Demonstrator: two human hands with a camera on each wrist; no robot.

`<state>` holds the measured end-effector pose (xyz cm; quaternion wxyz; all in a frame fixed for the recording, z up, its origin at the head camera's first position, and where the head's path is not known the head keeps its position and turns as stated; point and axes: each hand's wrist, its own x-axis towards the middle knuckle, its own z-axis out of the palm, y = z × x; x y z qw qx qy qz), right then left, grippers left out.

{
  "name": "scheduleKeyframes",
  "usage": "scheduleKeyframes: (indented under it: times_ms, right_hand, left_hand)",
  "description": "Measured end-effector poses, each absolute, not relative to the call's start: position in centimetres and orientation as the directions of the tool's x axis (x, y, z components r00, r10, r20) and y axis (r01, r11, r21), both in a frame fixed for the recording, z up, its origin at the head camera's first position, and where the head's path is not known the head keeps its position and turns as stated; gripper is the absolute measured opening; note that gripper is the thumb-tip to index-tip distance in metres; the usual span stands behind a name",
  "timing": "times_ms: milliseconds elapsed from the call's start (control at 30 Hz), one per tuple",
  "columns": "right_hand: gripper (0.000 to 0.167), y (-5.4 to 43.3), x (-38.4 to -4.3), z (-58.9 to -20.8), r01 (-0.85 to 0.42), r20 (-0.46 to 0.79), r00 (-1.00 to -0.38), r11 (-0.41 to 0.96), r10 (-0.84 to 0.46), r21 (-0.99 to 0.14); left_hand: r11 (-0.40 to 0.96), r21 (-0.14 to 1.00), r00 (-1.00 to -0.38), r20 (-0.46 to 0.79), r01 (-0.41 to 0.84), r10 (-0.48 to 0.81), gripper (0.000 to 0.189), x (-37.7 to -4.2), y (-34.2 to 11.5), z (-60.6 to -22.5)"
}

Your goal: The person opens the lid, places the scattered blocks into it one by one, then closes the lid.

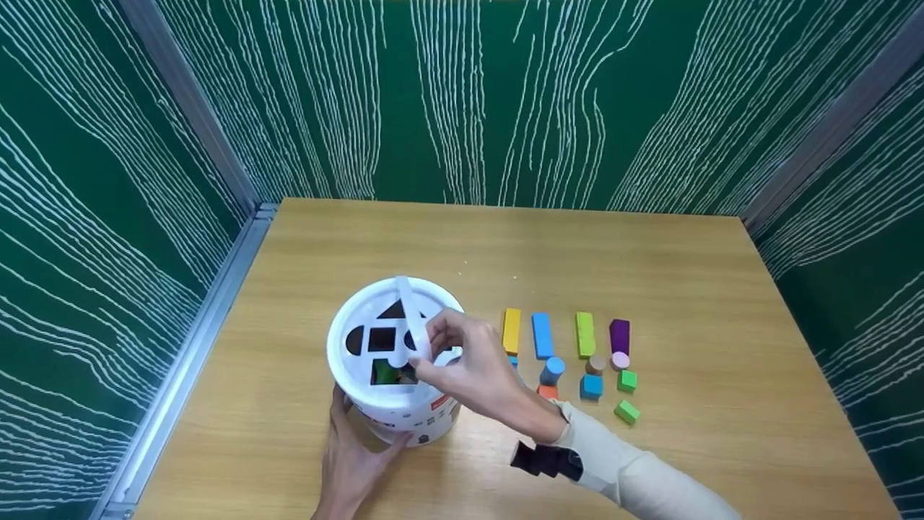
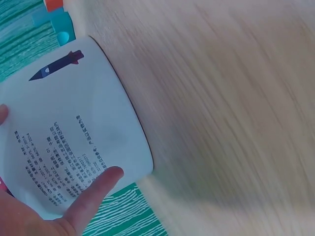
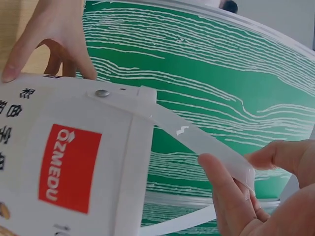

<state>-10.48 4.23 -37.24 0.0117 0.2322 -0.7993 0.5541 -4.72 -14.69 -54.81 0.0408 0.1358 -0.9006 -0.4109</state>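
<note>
A white bucket (image 1: 390,415) stands on the table under a white lid (image 1: 350,375) with shaped holes. Inside, something green (image 1: 385,372) shows through the rectangular hole. A pale plastic handle (image 3: 187,132) arches up over the lid, fixed to the bucket side by a round stud (image 3: 102,93). My right hand (image 1: 473,357) pinches the handle between thumb and fingers. Low on the near left side, my left hand (image 1: 354,455) grips the bucket, thumb in front and fingers round the left. One of its fingers (image 2: 96,194) lies across the printed text in the left wrist view.
Right of the bucket lie yellow (image 1: 511,331), blue (image 1: 542,336), lime (image 1: 585,334) and purple (image 1: 619,336) long blocks. Nearer are a blue cylinder (image 1: 552,370), a blue cube (image 1: 591,386) and small green blocks (image 1: 627,412). Green walls with white streaks (image 1: 447,101) enclose the wooden table (image 1: 238,404).
</note>
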Motion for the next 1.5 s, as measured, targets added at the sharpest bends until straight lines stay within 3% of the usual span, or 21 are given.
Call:
scheduleKeyframes:
  times_ms: [200,333,500,600,733,833,1133,1367,1500]
  right_hand:
    - [0.027,6.1,-10.4,-38.1,-0.318,0.230,-0.922,0.268,-0.311,-0.910]
    - [0.046,7.3,-10.6,-38.9,-0.285,0.209,-0.930,0.233,-0.304,-0.930]
    - [0.059,8.5,-11.0,-40.4,-0.358,0.273,-0.912,0.271,-0.305,-0.893]
    - [0.063,9.2,-11.2,-41.6,-0.461,0.339,-0.880,0.423,-0.333,-0.780]
    - [0.066,9.8,-11.2,-43.0,-0.576,0.397,-0.817,0.620,-0.417,-0.534]
    - [0.067,9.9,-11.0,-44.1,-0.618,0.413,-0.784,0.647,-0.464,-0.446]
    - [0.091,9.9,-10.5,-46.6,-0.558,0.344,-0.828,0.588,-0.443,-0.586]
    - [0.095,10.5,-10.9,-48.0,-0.482,0.221,-0.837,0.484,-0.501,-0.730]
    - [0.098,10.8,-10.9,-48.5,-0.414,0.141,-0.854,0.490,-0.500,-0.767]
  left_hand:
    - [0.570,0.809,-0.974,-0.016,-0.145,-0.226,0.130,-4.9,-15.6,-54.5]
    - [0.507,0.862,-0.978,0.088,-0.019,-0.187,0.122,-5.3,-16.4,-54.0]
    - [0.435,0.888,-0.965,0.226,0.147,-0.134,0.108,-6.0,-17.3,-52.9]
    - [0.379,0.908,-0.963,0.241,0.180,-0.121,0.104,-6.3,-17.4,-51.6]
    - [0.356,0.913,-0.962,0.252,0.201,-0.102,0.102,-6.5,-17.7,-50.8]
    - [0.372,0.898,-0.954,0.287,0.235,-0.091,0.102,-6.7,-18.0,-50.9]
    - [0.386,0.852,-0.919,0.393,0.352,-0.028,0.099,-7.2,-18.1,-51.1]
    - [0.369,0.842,-0.901,0.433,0.393,-0.027,0.098,-7.3,-18.1,-51.1]
    - [0.376,0.850,-0.908,0.415,0.369,-0.048,0.097,-7.1,-18.1,-51.2]
